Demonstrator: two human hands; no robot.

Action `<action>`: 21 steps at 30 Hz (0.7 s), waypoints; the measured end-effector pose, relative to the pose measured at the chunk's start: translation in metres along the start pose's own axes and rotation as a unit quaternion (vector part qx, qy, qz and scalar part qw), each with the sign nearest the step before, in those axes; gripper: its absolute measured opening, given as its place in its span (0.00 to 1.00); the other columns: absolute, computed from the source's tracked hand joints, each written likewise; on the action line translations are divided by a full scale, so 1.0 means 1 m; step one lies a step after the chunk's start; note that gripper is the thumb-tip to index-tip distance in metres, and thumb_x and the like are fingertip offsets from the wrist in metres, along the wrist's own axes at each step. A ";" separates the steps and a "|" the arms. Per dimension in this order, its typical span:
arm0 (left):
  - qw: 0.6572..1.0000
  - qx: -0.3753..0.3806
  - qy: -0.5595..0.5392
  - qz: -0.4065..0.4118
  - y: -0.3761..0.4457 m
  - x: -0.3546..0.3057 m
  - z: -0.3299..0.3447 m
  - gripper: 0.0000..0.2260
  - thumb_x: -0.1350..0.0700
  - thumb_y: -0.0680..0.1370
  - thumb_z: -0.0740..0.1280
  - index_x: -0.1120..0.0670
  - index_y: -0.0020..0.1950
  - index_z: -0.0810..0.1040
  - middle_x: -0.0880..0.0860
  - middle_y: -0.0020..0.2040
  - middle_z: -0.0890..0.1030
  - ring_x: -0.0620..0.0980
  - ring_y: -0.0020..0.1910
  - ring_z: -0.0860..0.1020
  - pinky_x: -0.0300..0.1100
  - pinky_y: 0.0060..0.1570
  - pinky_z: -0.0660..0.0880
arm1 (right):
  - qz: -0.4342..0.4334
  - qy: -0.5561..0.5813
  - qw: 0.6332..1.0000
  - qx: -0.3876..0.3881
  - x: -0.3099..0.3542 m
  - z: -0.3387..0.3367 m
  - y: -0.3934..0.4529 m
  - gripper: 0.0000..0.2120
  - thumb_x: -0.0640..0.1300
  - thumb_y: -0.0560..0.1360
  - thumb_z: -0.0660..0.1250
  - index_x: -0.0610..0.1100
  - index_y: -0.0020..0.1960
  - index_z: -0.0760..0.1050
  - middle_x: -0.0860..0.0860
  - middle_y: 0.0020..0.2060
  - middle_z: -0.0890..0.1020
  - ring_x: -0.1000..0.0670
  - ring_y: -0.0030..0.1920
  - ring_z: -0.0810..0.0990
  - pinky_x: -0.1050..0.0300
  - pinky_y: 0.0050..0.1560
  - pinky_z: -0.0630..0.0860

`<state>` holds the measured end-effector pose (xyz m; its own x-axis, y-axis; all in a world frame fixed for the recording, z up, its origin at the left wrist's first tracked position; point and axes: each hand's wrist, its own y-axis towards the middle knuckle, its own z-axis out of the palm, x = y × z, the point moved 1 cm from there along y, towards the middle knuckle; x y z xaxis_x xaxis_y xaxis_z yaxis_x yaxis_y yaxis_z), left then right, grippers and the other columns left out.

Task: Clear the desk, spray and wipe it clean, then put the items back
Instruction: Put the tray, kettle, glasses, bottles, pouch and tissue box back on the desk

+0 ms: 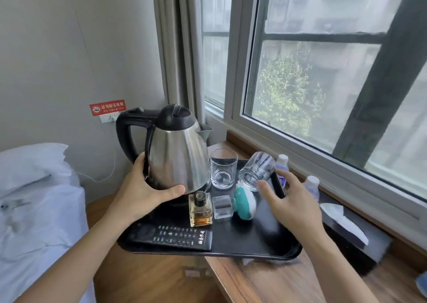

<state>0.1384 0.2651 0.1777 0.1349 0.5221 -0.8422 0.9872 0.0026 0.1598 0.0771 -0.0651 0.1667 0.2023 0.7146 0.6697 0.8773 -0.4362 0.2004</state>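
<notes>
Right now, everything placed against the black tray (pixel 265 245):

Tray: sitting on the wooden bench (pixel 265 282) under the window (pixel 323 71), its near-left corner hanging past the bench edge.

Left hand (pixel 143 191): pressing against the lower side of the steel kettle (pixel 178 154) at the tray's far-left corner, fingers (pixel 141 161) curling round the back by the handle, thumb lying along the base.

Right hand (pixel 291 203): hovering over the tray's right side, fingers (pixel 284 175) spreading wide and gripping nothing, fingertips just beside the tipped glass (pixel 257 171).

Tipped glass: leaning over at the tray's far-right edge, mouth facing this way.

Upright glass (pixel 223 168): standing between the kettle and the tipped glass.

Amber bottle (pixel 200 209): standing mid-tray, just in front of the kettle.

Clear cube (pixel 223 206): sitting beside the bottle.

Teal-and-white gadget (pixel 245 203): resting right of the cube.

Remote (pixel 173 236): lying along the tray's near edge.

Water bottles (pixel 282 164): standing beyond the tray's right rim by the sill.

Tissue box (pixel 346 228): sitting on the bench right of the tray.

Bed (pixel 34 198): lying left of the tray.
</notes>
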 end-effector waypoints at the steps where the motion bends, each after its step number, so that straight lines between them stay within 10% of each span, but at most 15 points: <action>1: 1.000 0.006 0.001 0.006 0.017 0.008 -0.004 0.60 0.30 0.52 0.81 0.42 0.80 0.60 0.45 0.70 0.75 0.50 0.67 0.75 0.51 0.66 0.74 | 0.011 0.004 1.000 -0.005 0.006 0.013 0.006 0.34 0.75 0.71 0.63 0.61 0.72 0.69 0.55 0.62 0.82 0.49 0.62 0.80 0.51 0.54 0.75; 8: 0.996 0.083 0.003 0.030 0.136 0.048 -0.033 0.71 0.21 0.47 0.78 0.41 0.83 0.53 0.46 0.77 0.72 0.51 0.75 0.71 0.58 0.74 0.70 | 0.062 -0.017 0.997 -0.051 0.057 0.079 0.041 0.34 0.74 0.71 0.64 0.61 0.72 0.68 0.56 0.65 0.81 0.47 0.65 0.79 0.48 0.58 0.76; 21: 0.982 0.168 -0.048 0.066 0.311 0.087 0.008 0.64 0.33 0.52 0.82 0.43 0.83 0.55 0.48 0.75 0.73 0.51 0.73 0.71 0.51 0.71 0.71 | 0.129 -0.048 0.985 -0.104 0.086 0.156 0.138 0.34 0.73 0.73 0.63 0.61 0.75 0.65 0.55 0.64 0.82 0.47 0.64 0.79 0.49 0.57 0.75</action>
<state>0.4580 0.3048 0.1496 0.2553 0.4158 -0.8729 0.9308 -0.3500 0.1055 0.2831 0.0212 0.1401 0.4551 0.6094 0.6492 0.6849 -0.7055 0.1823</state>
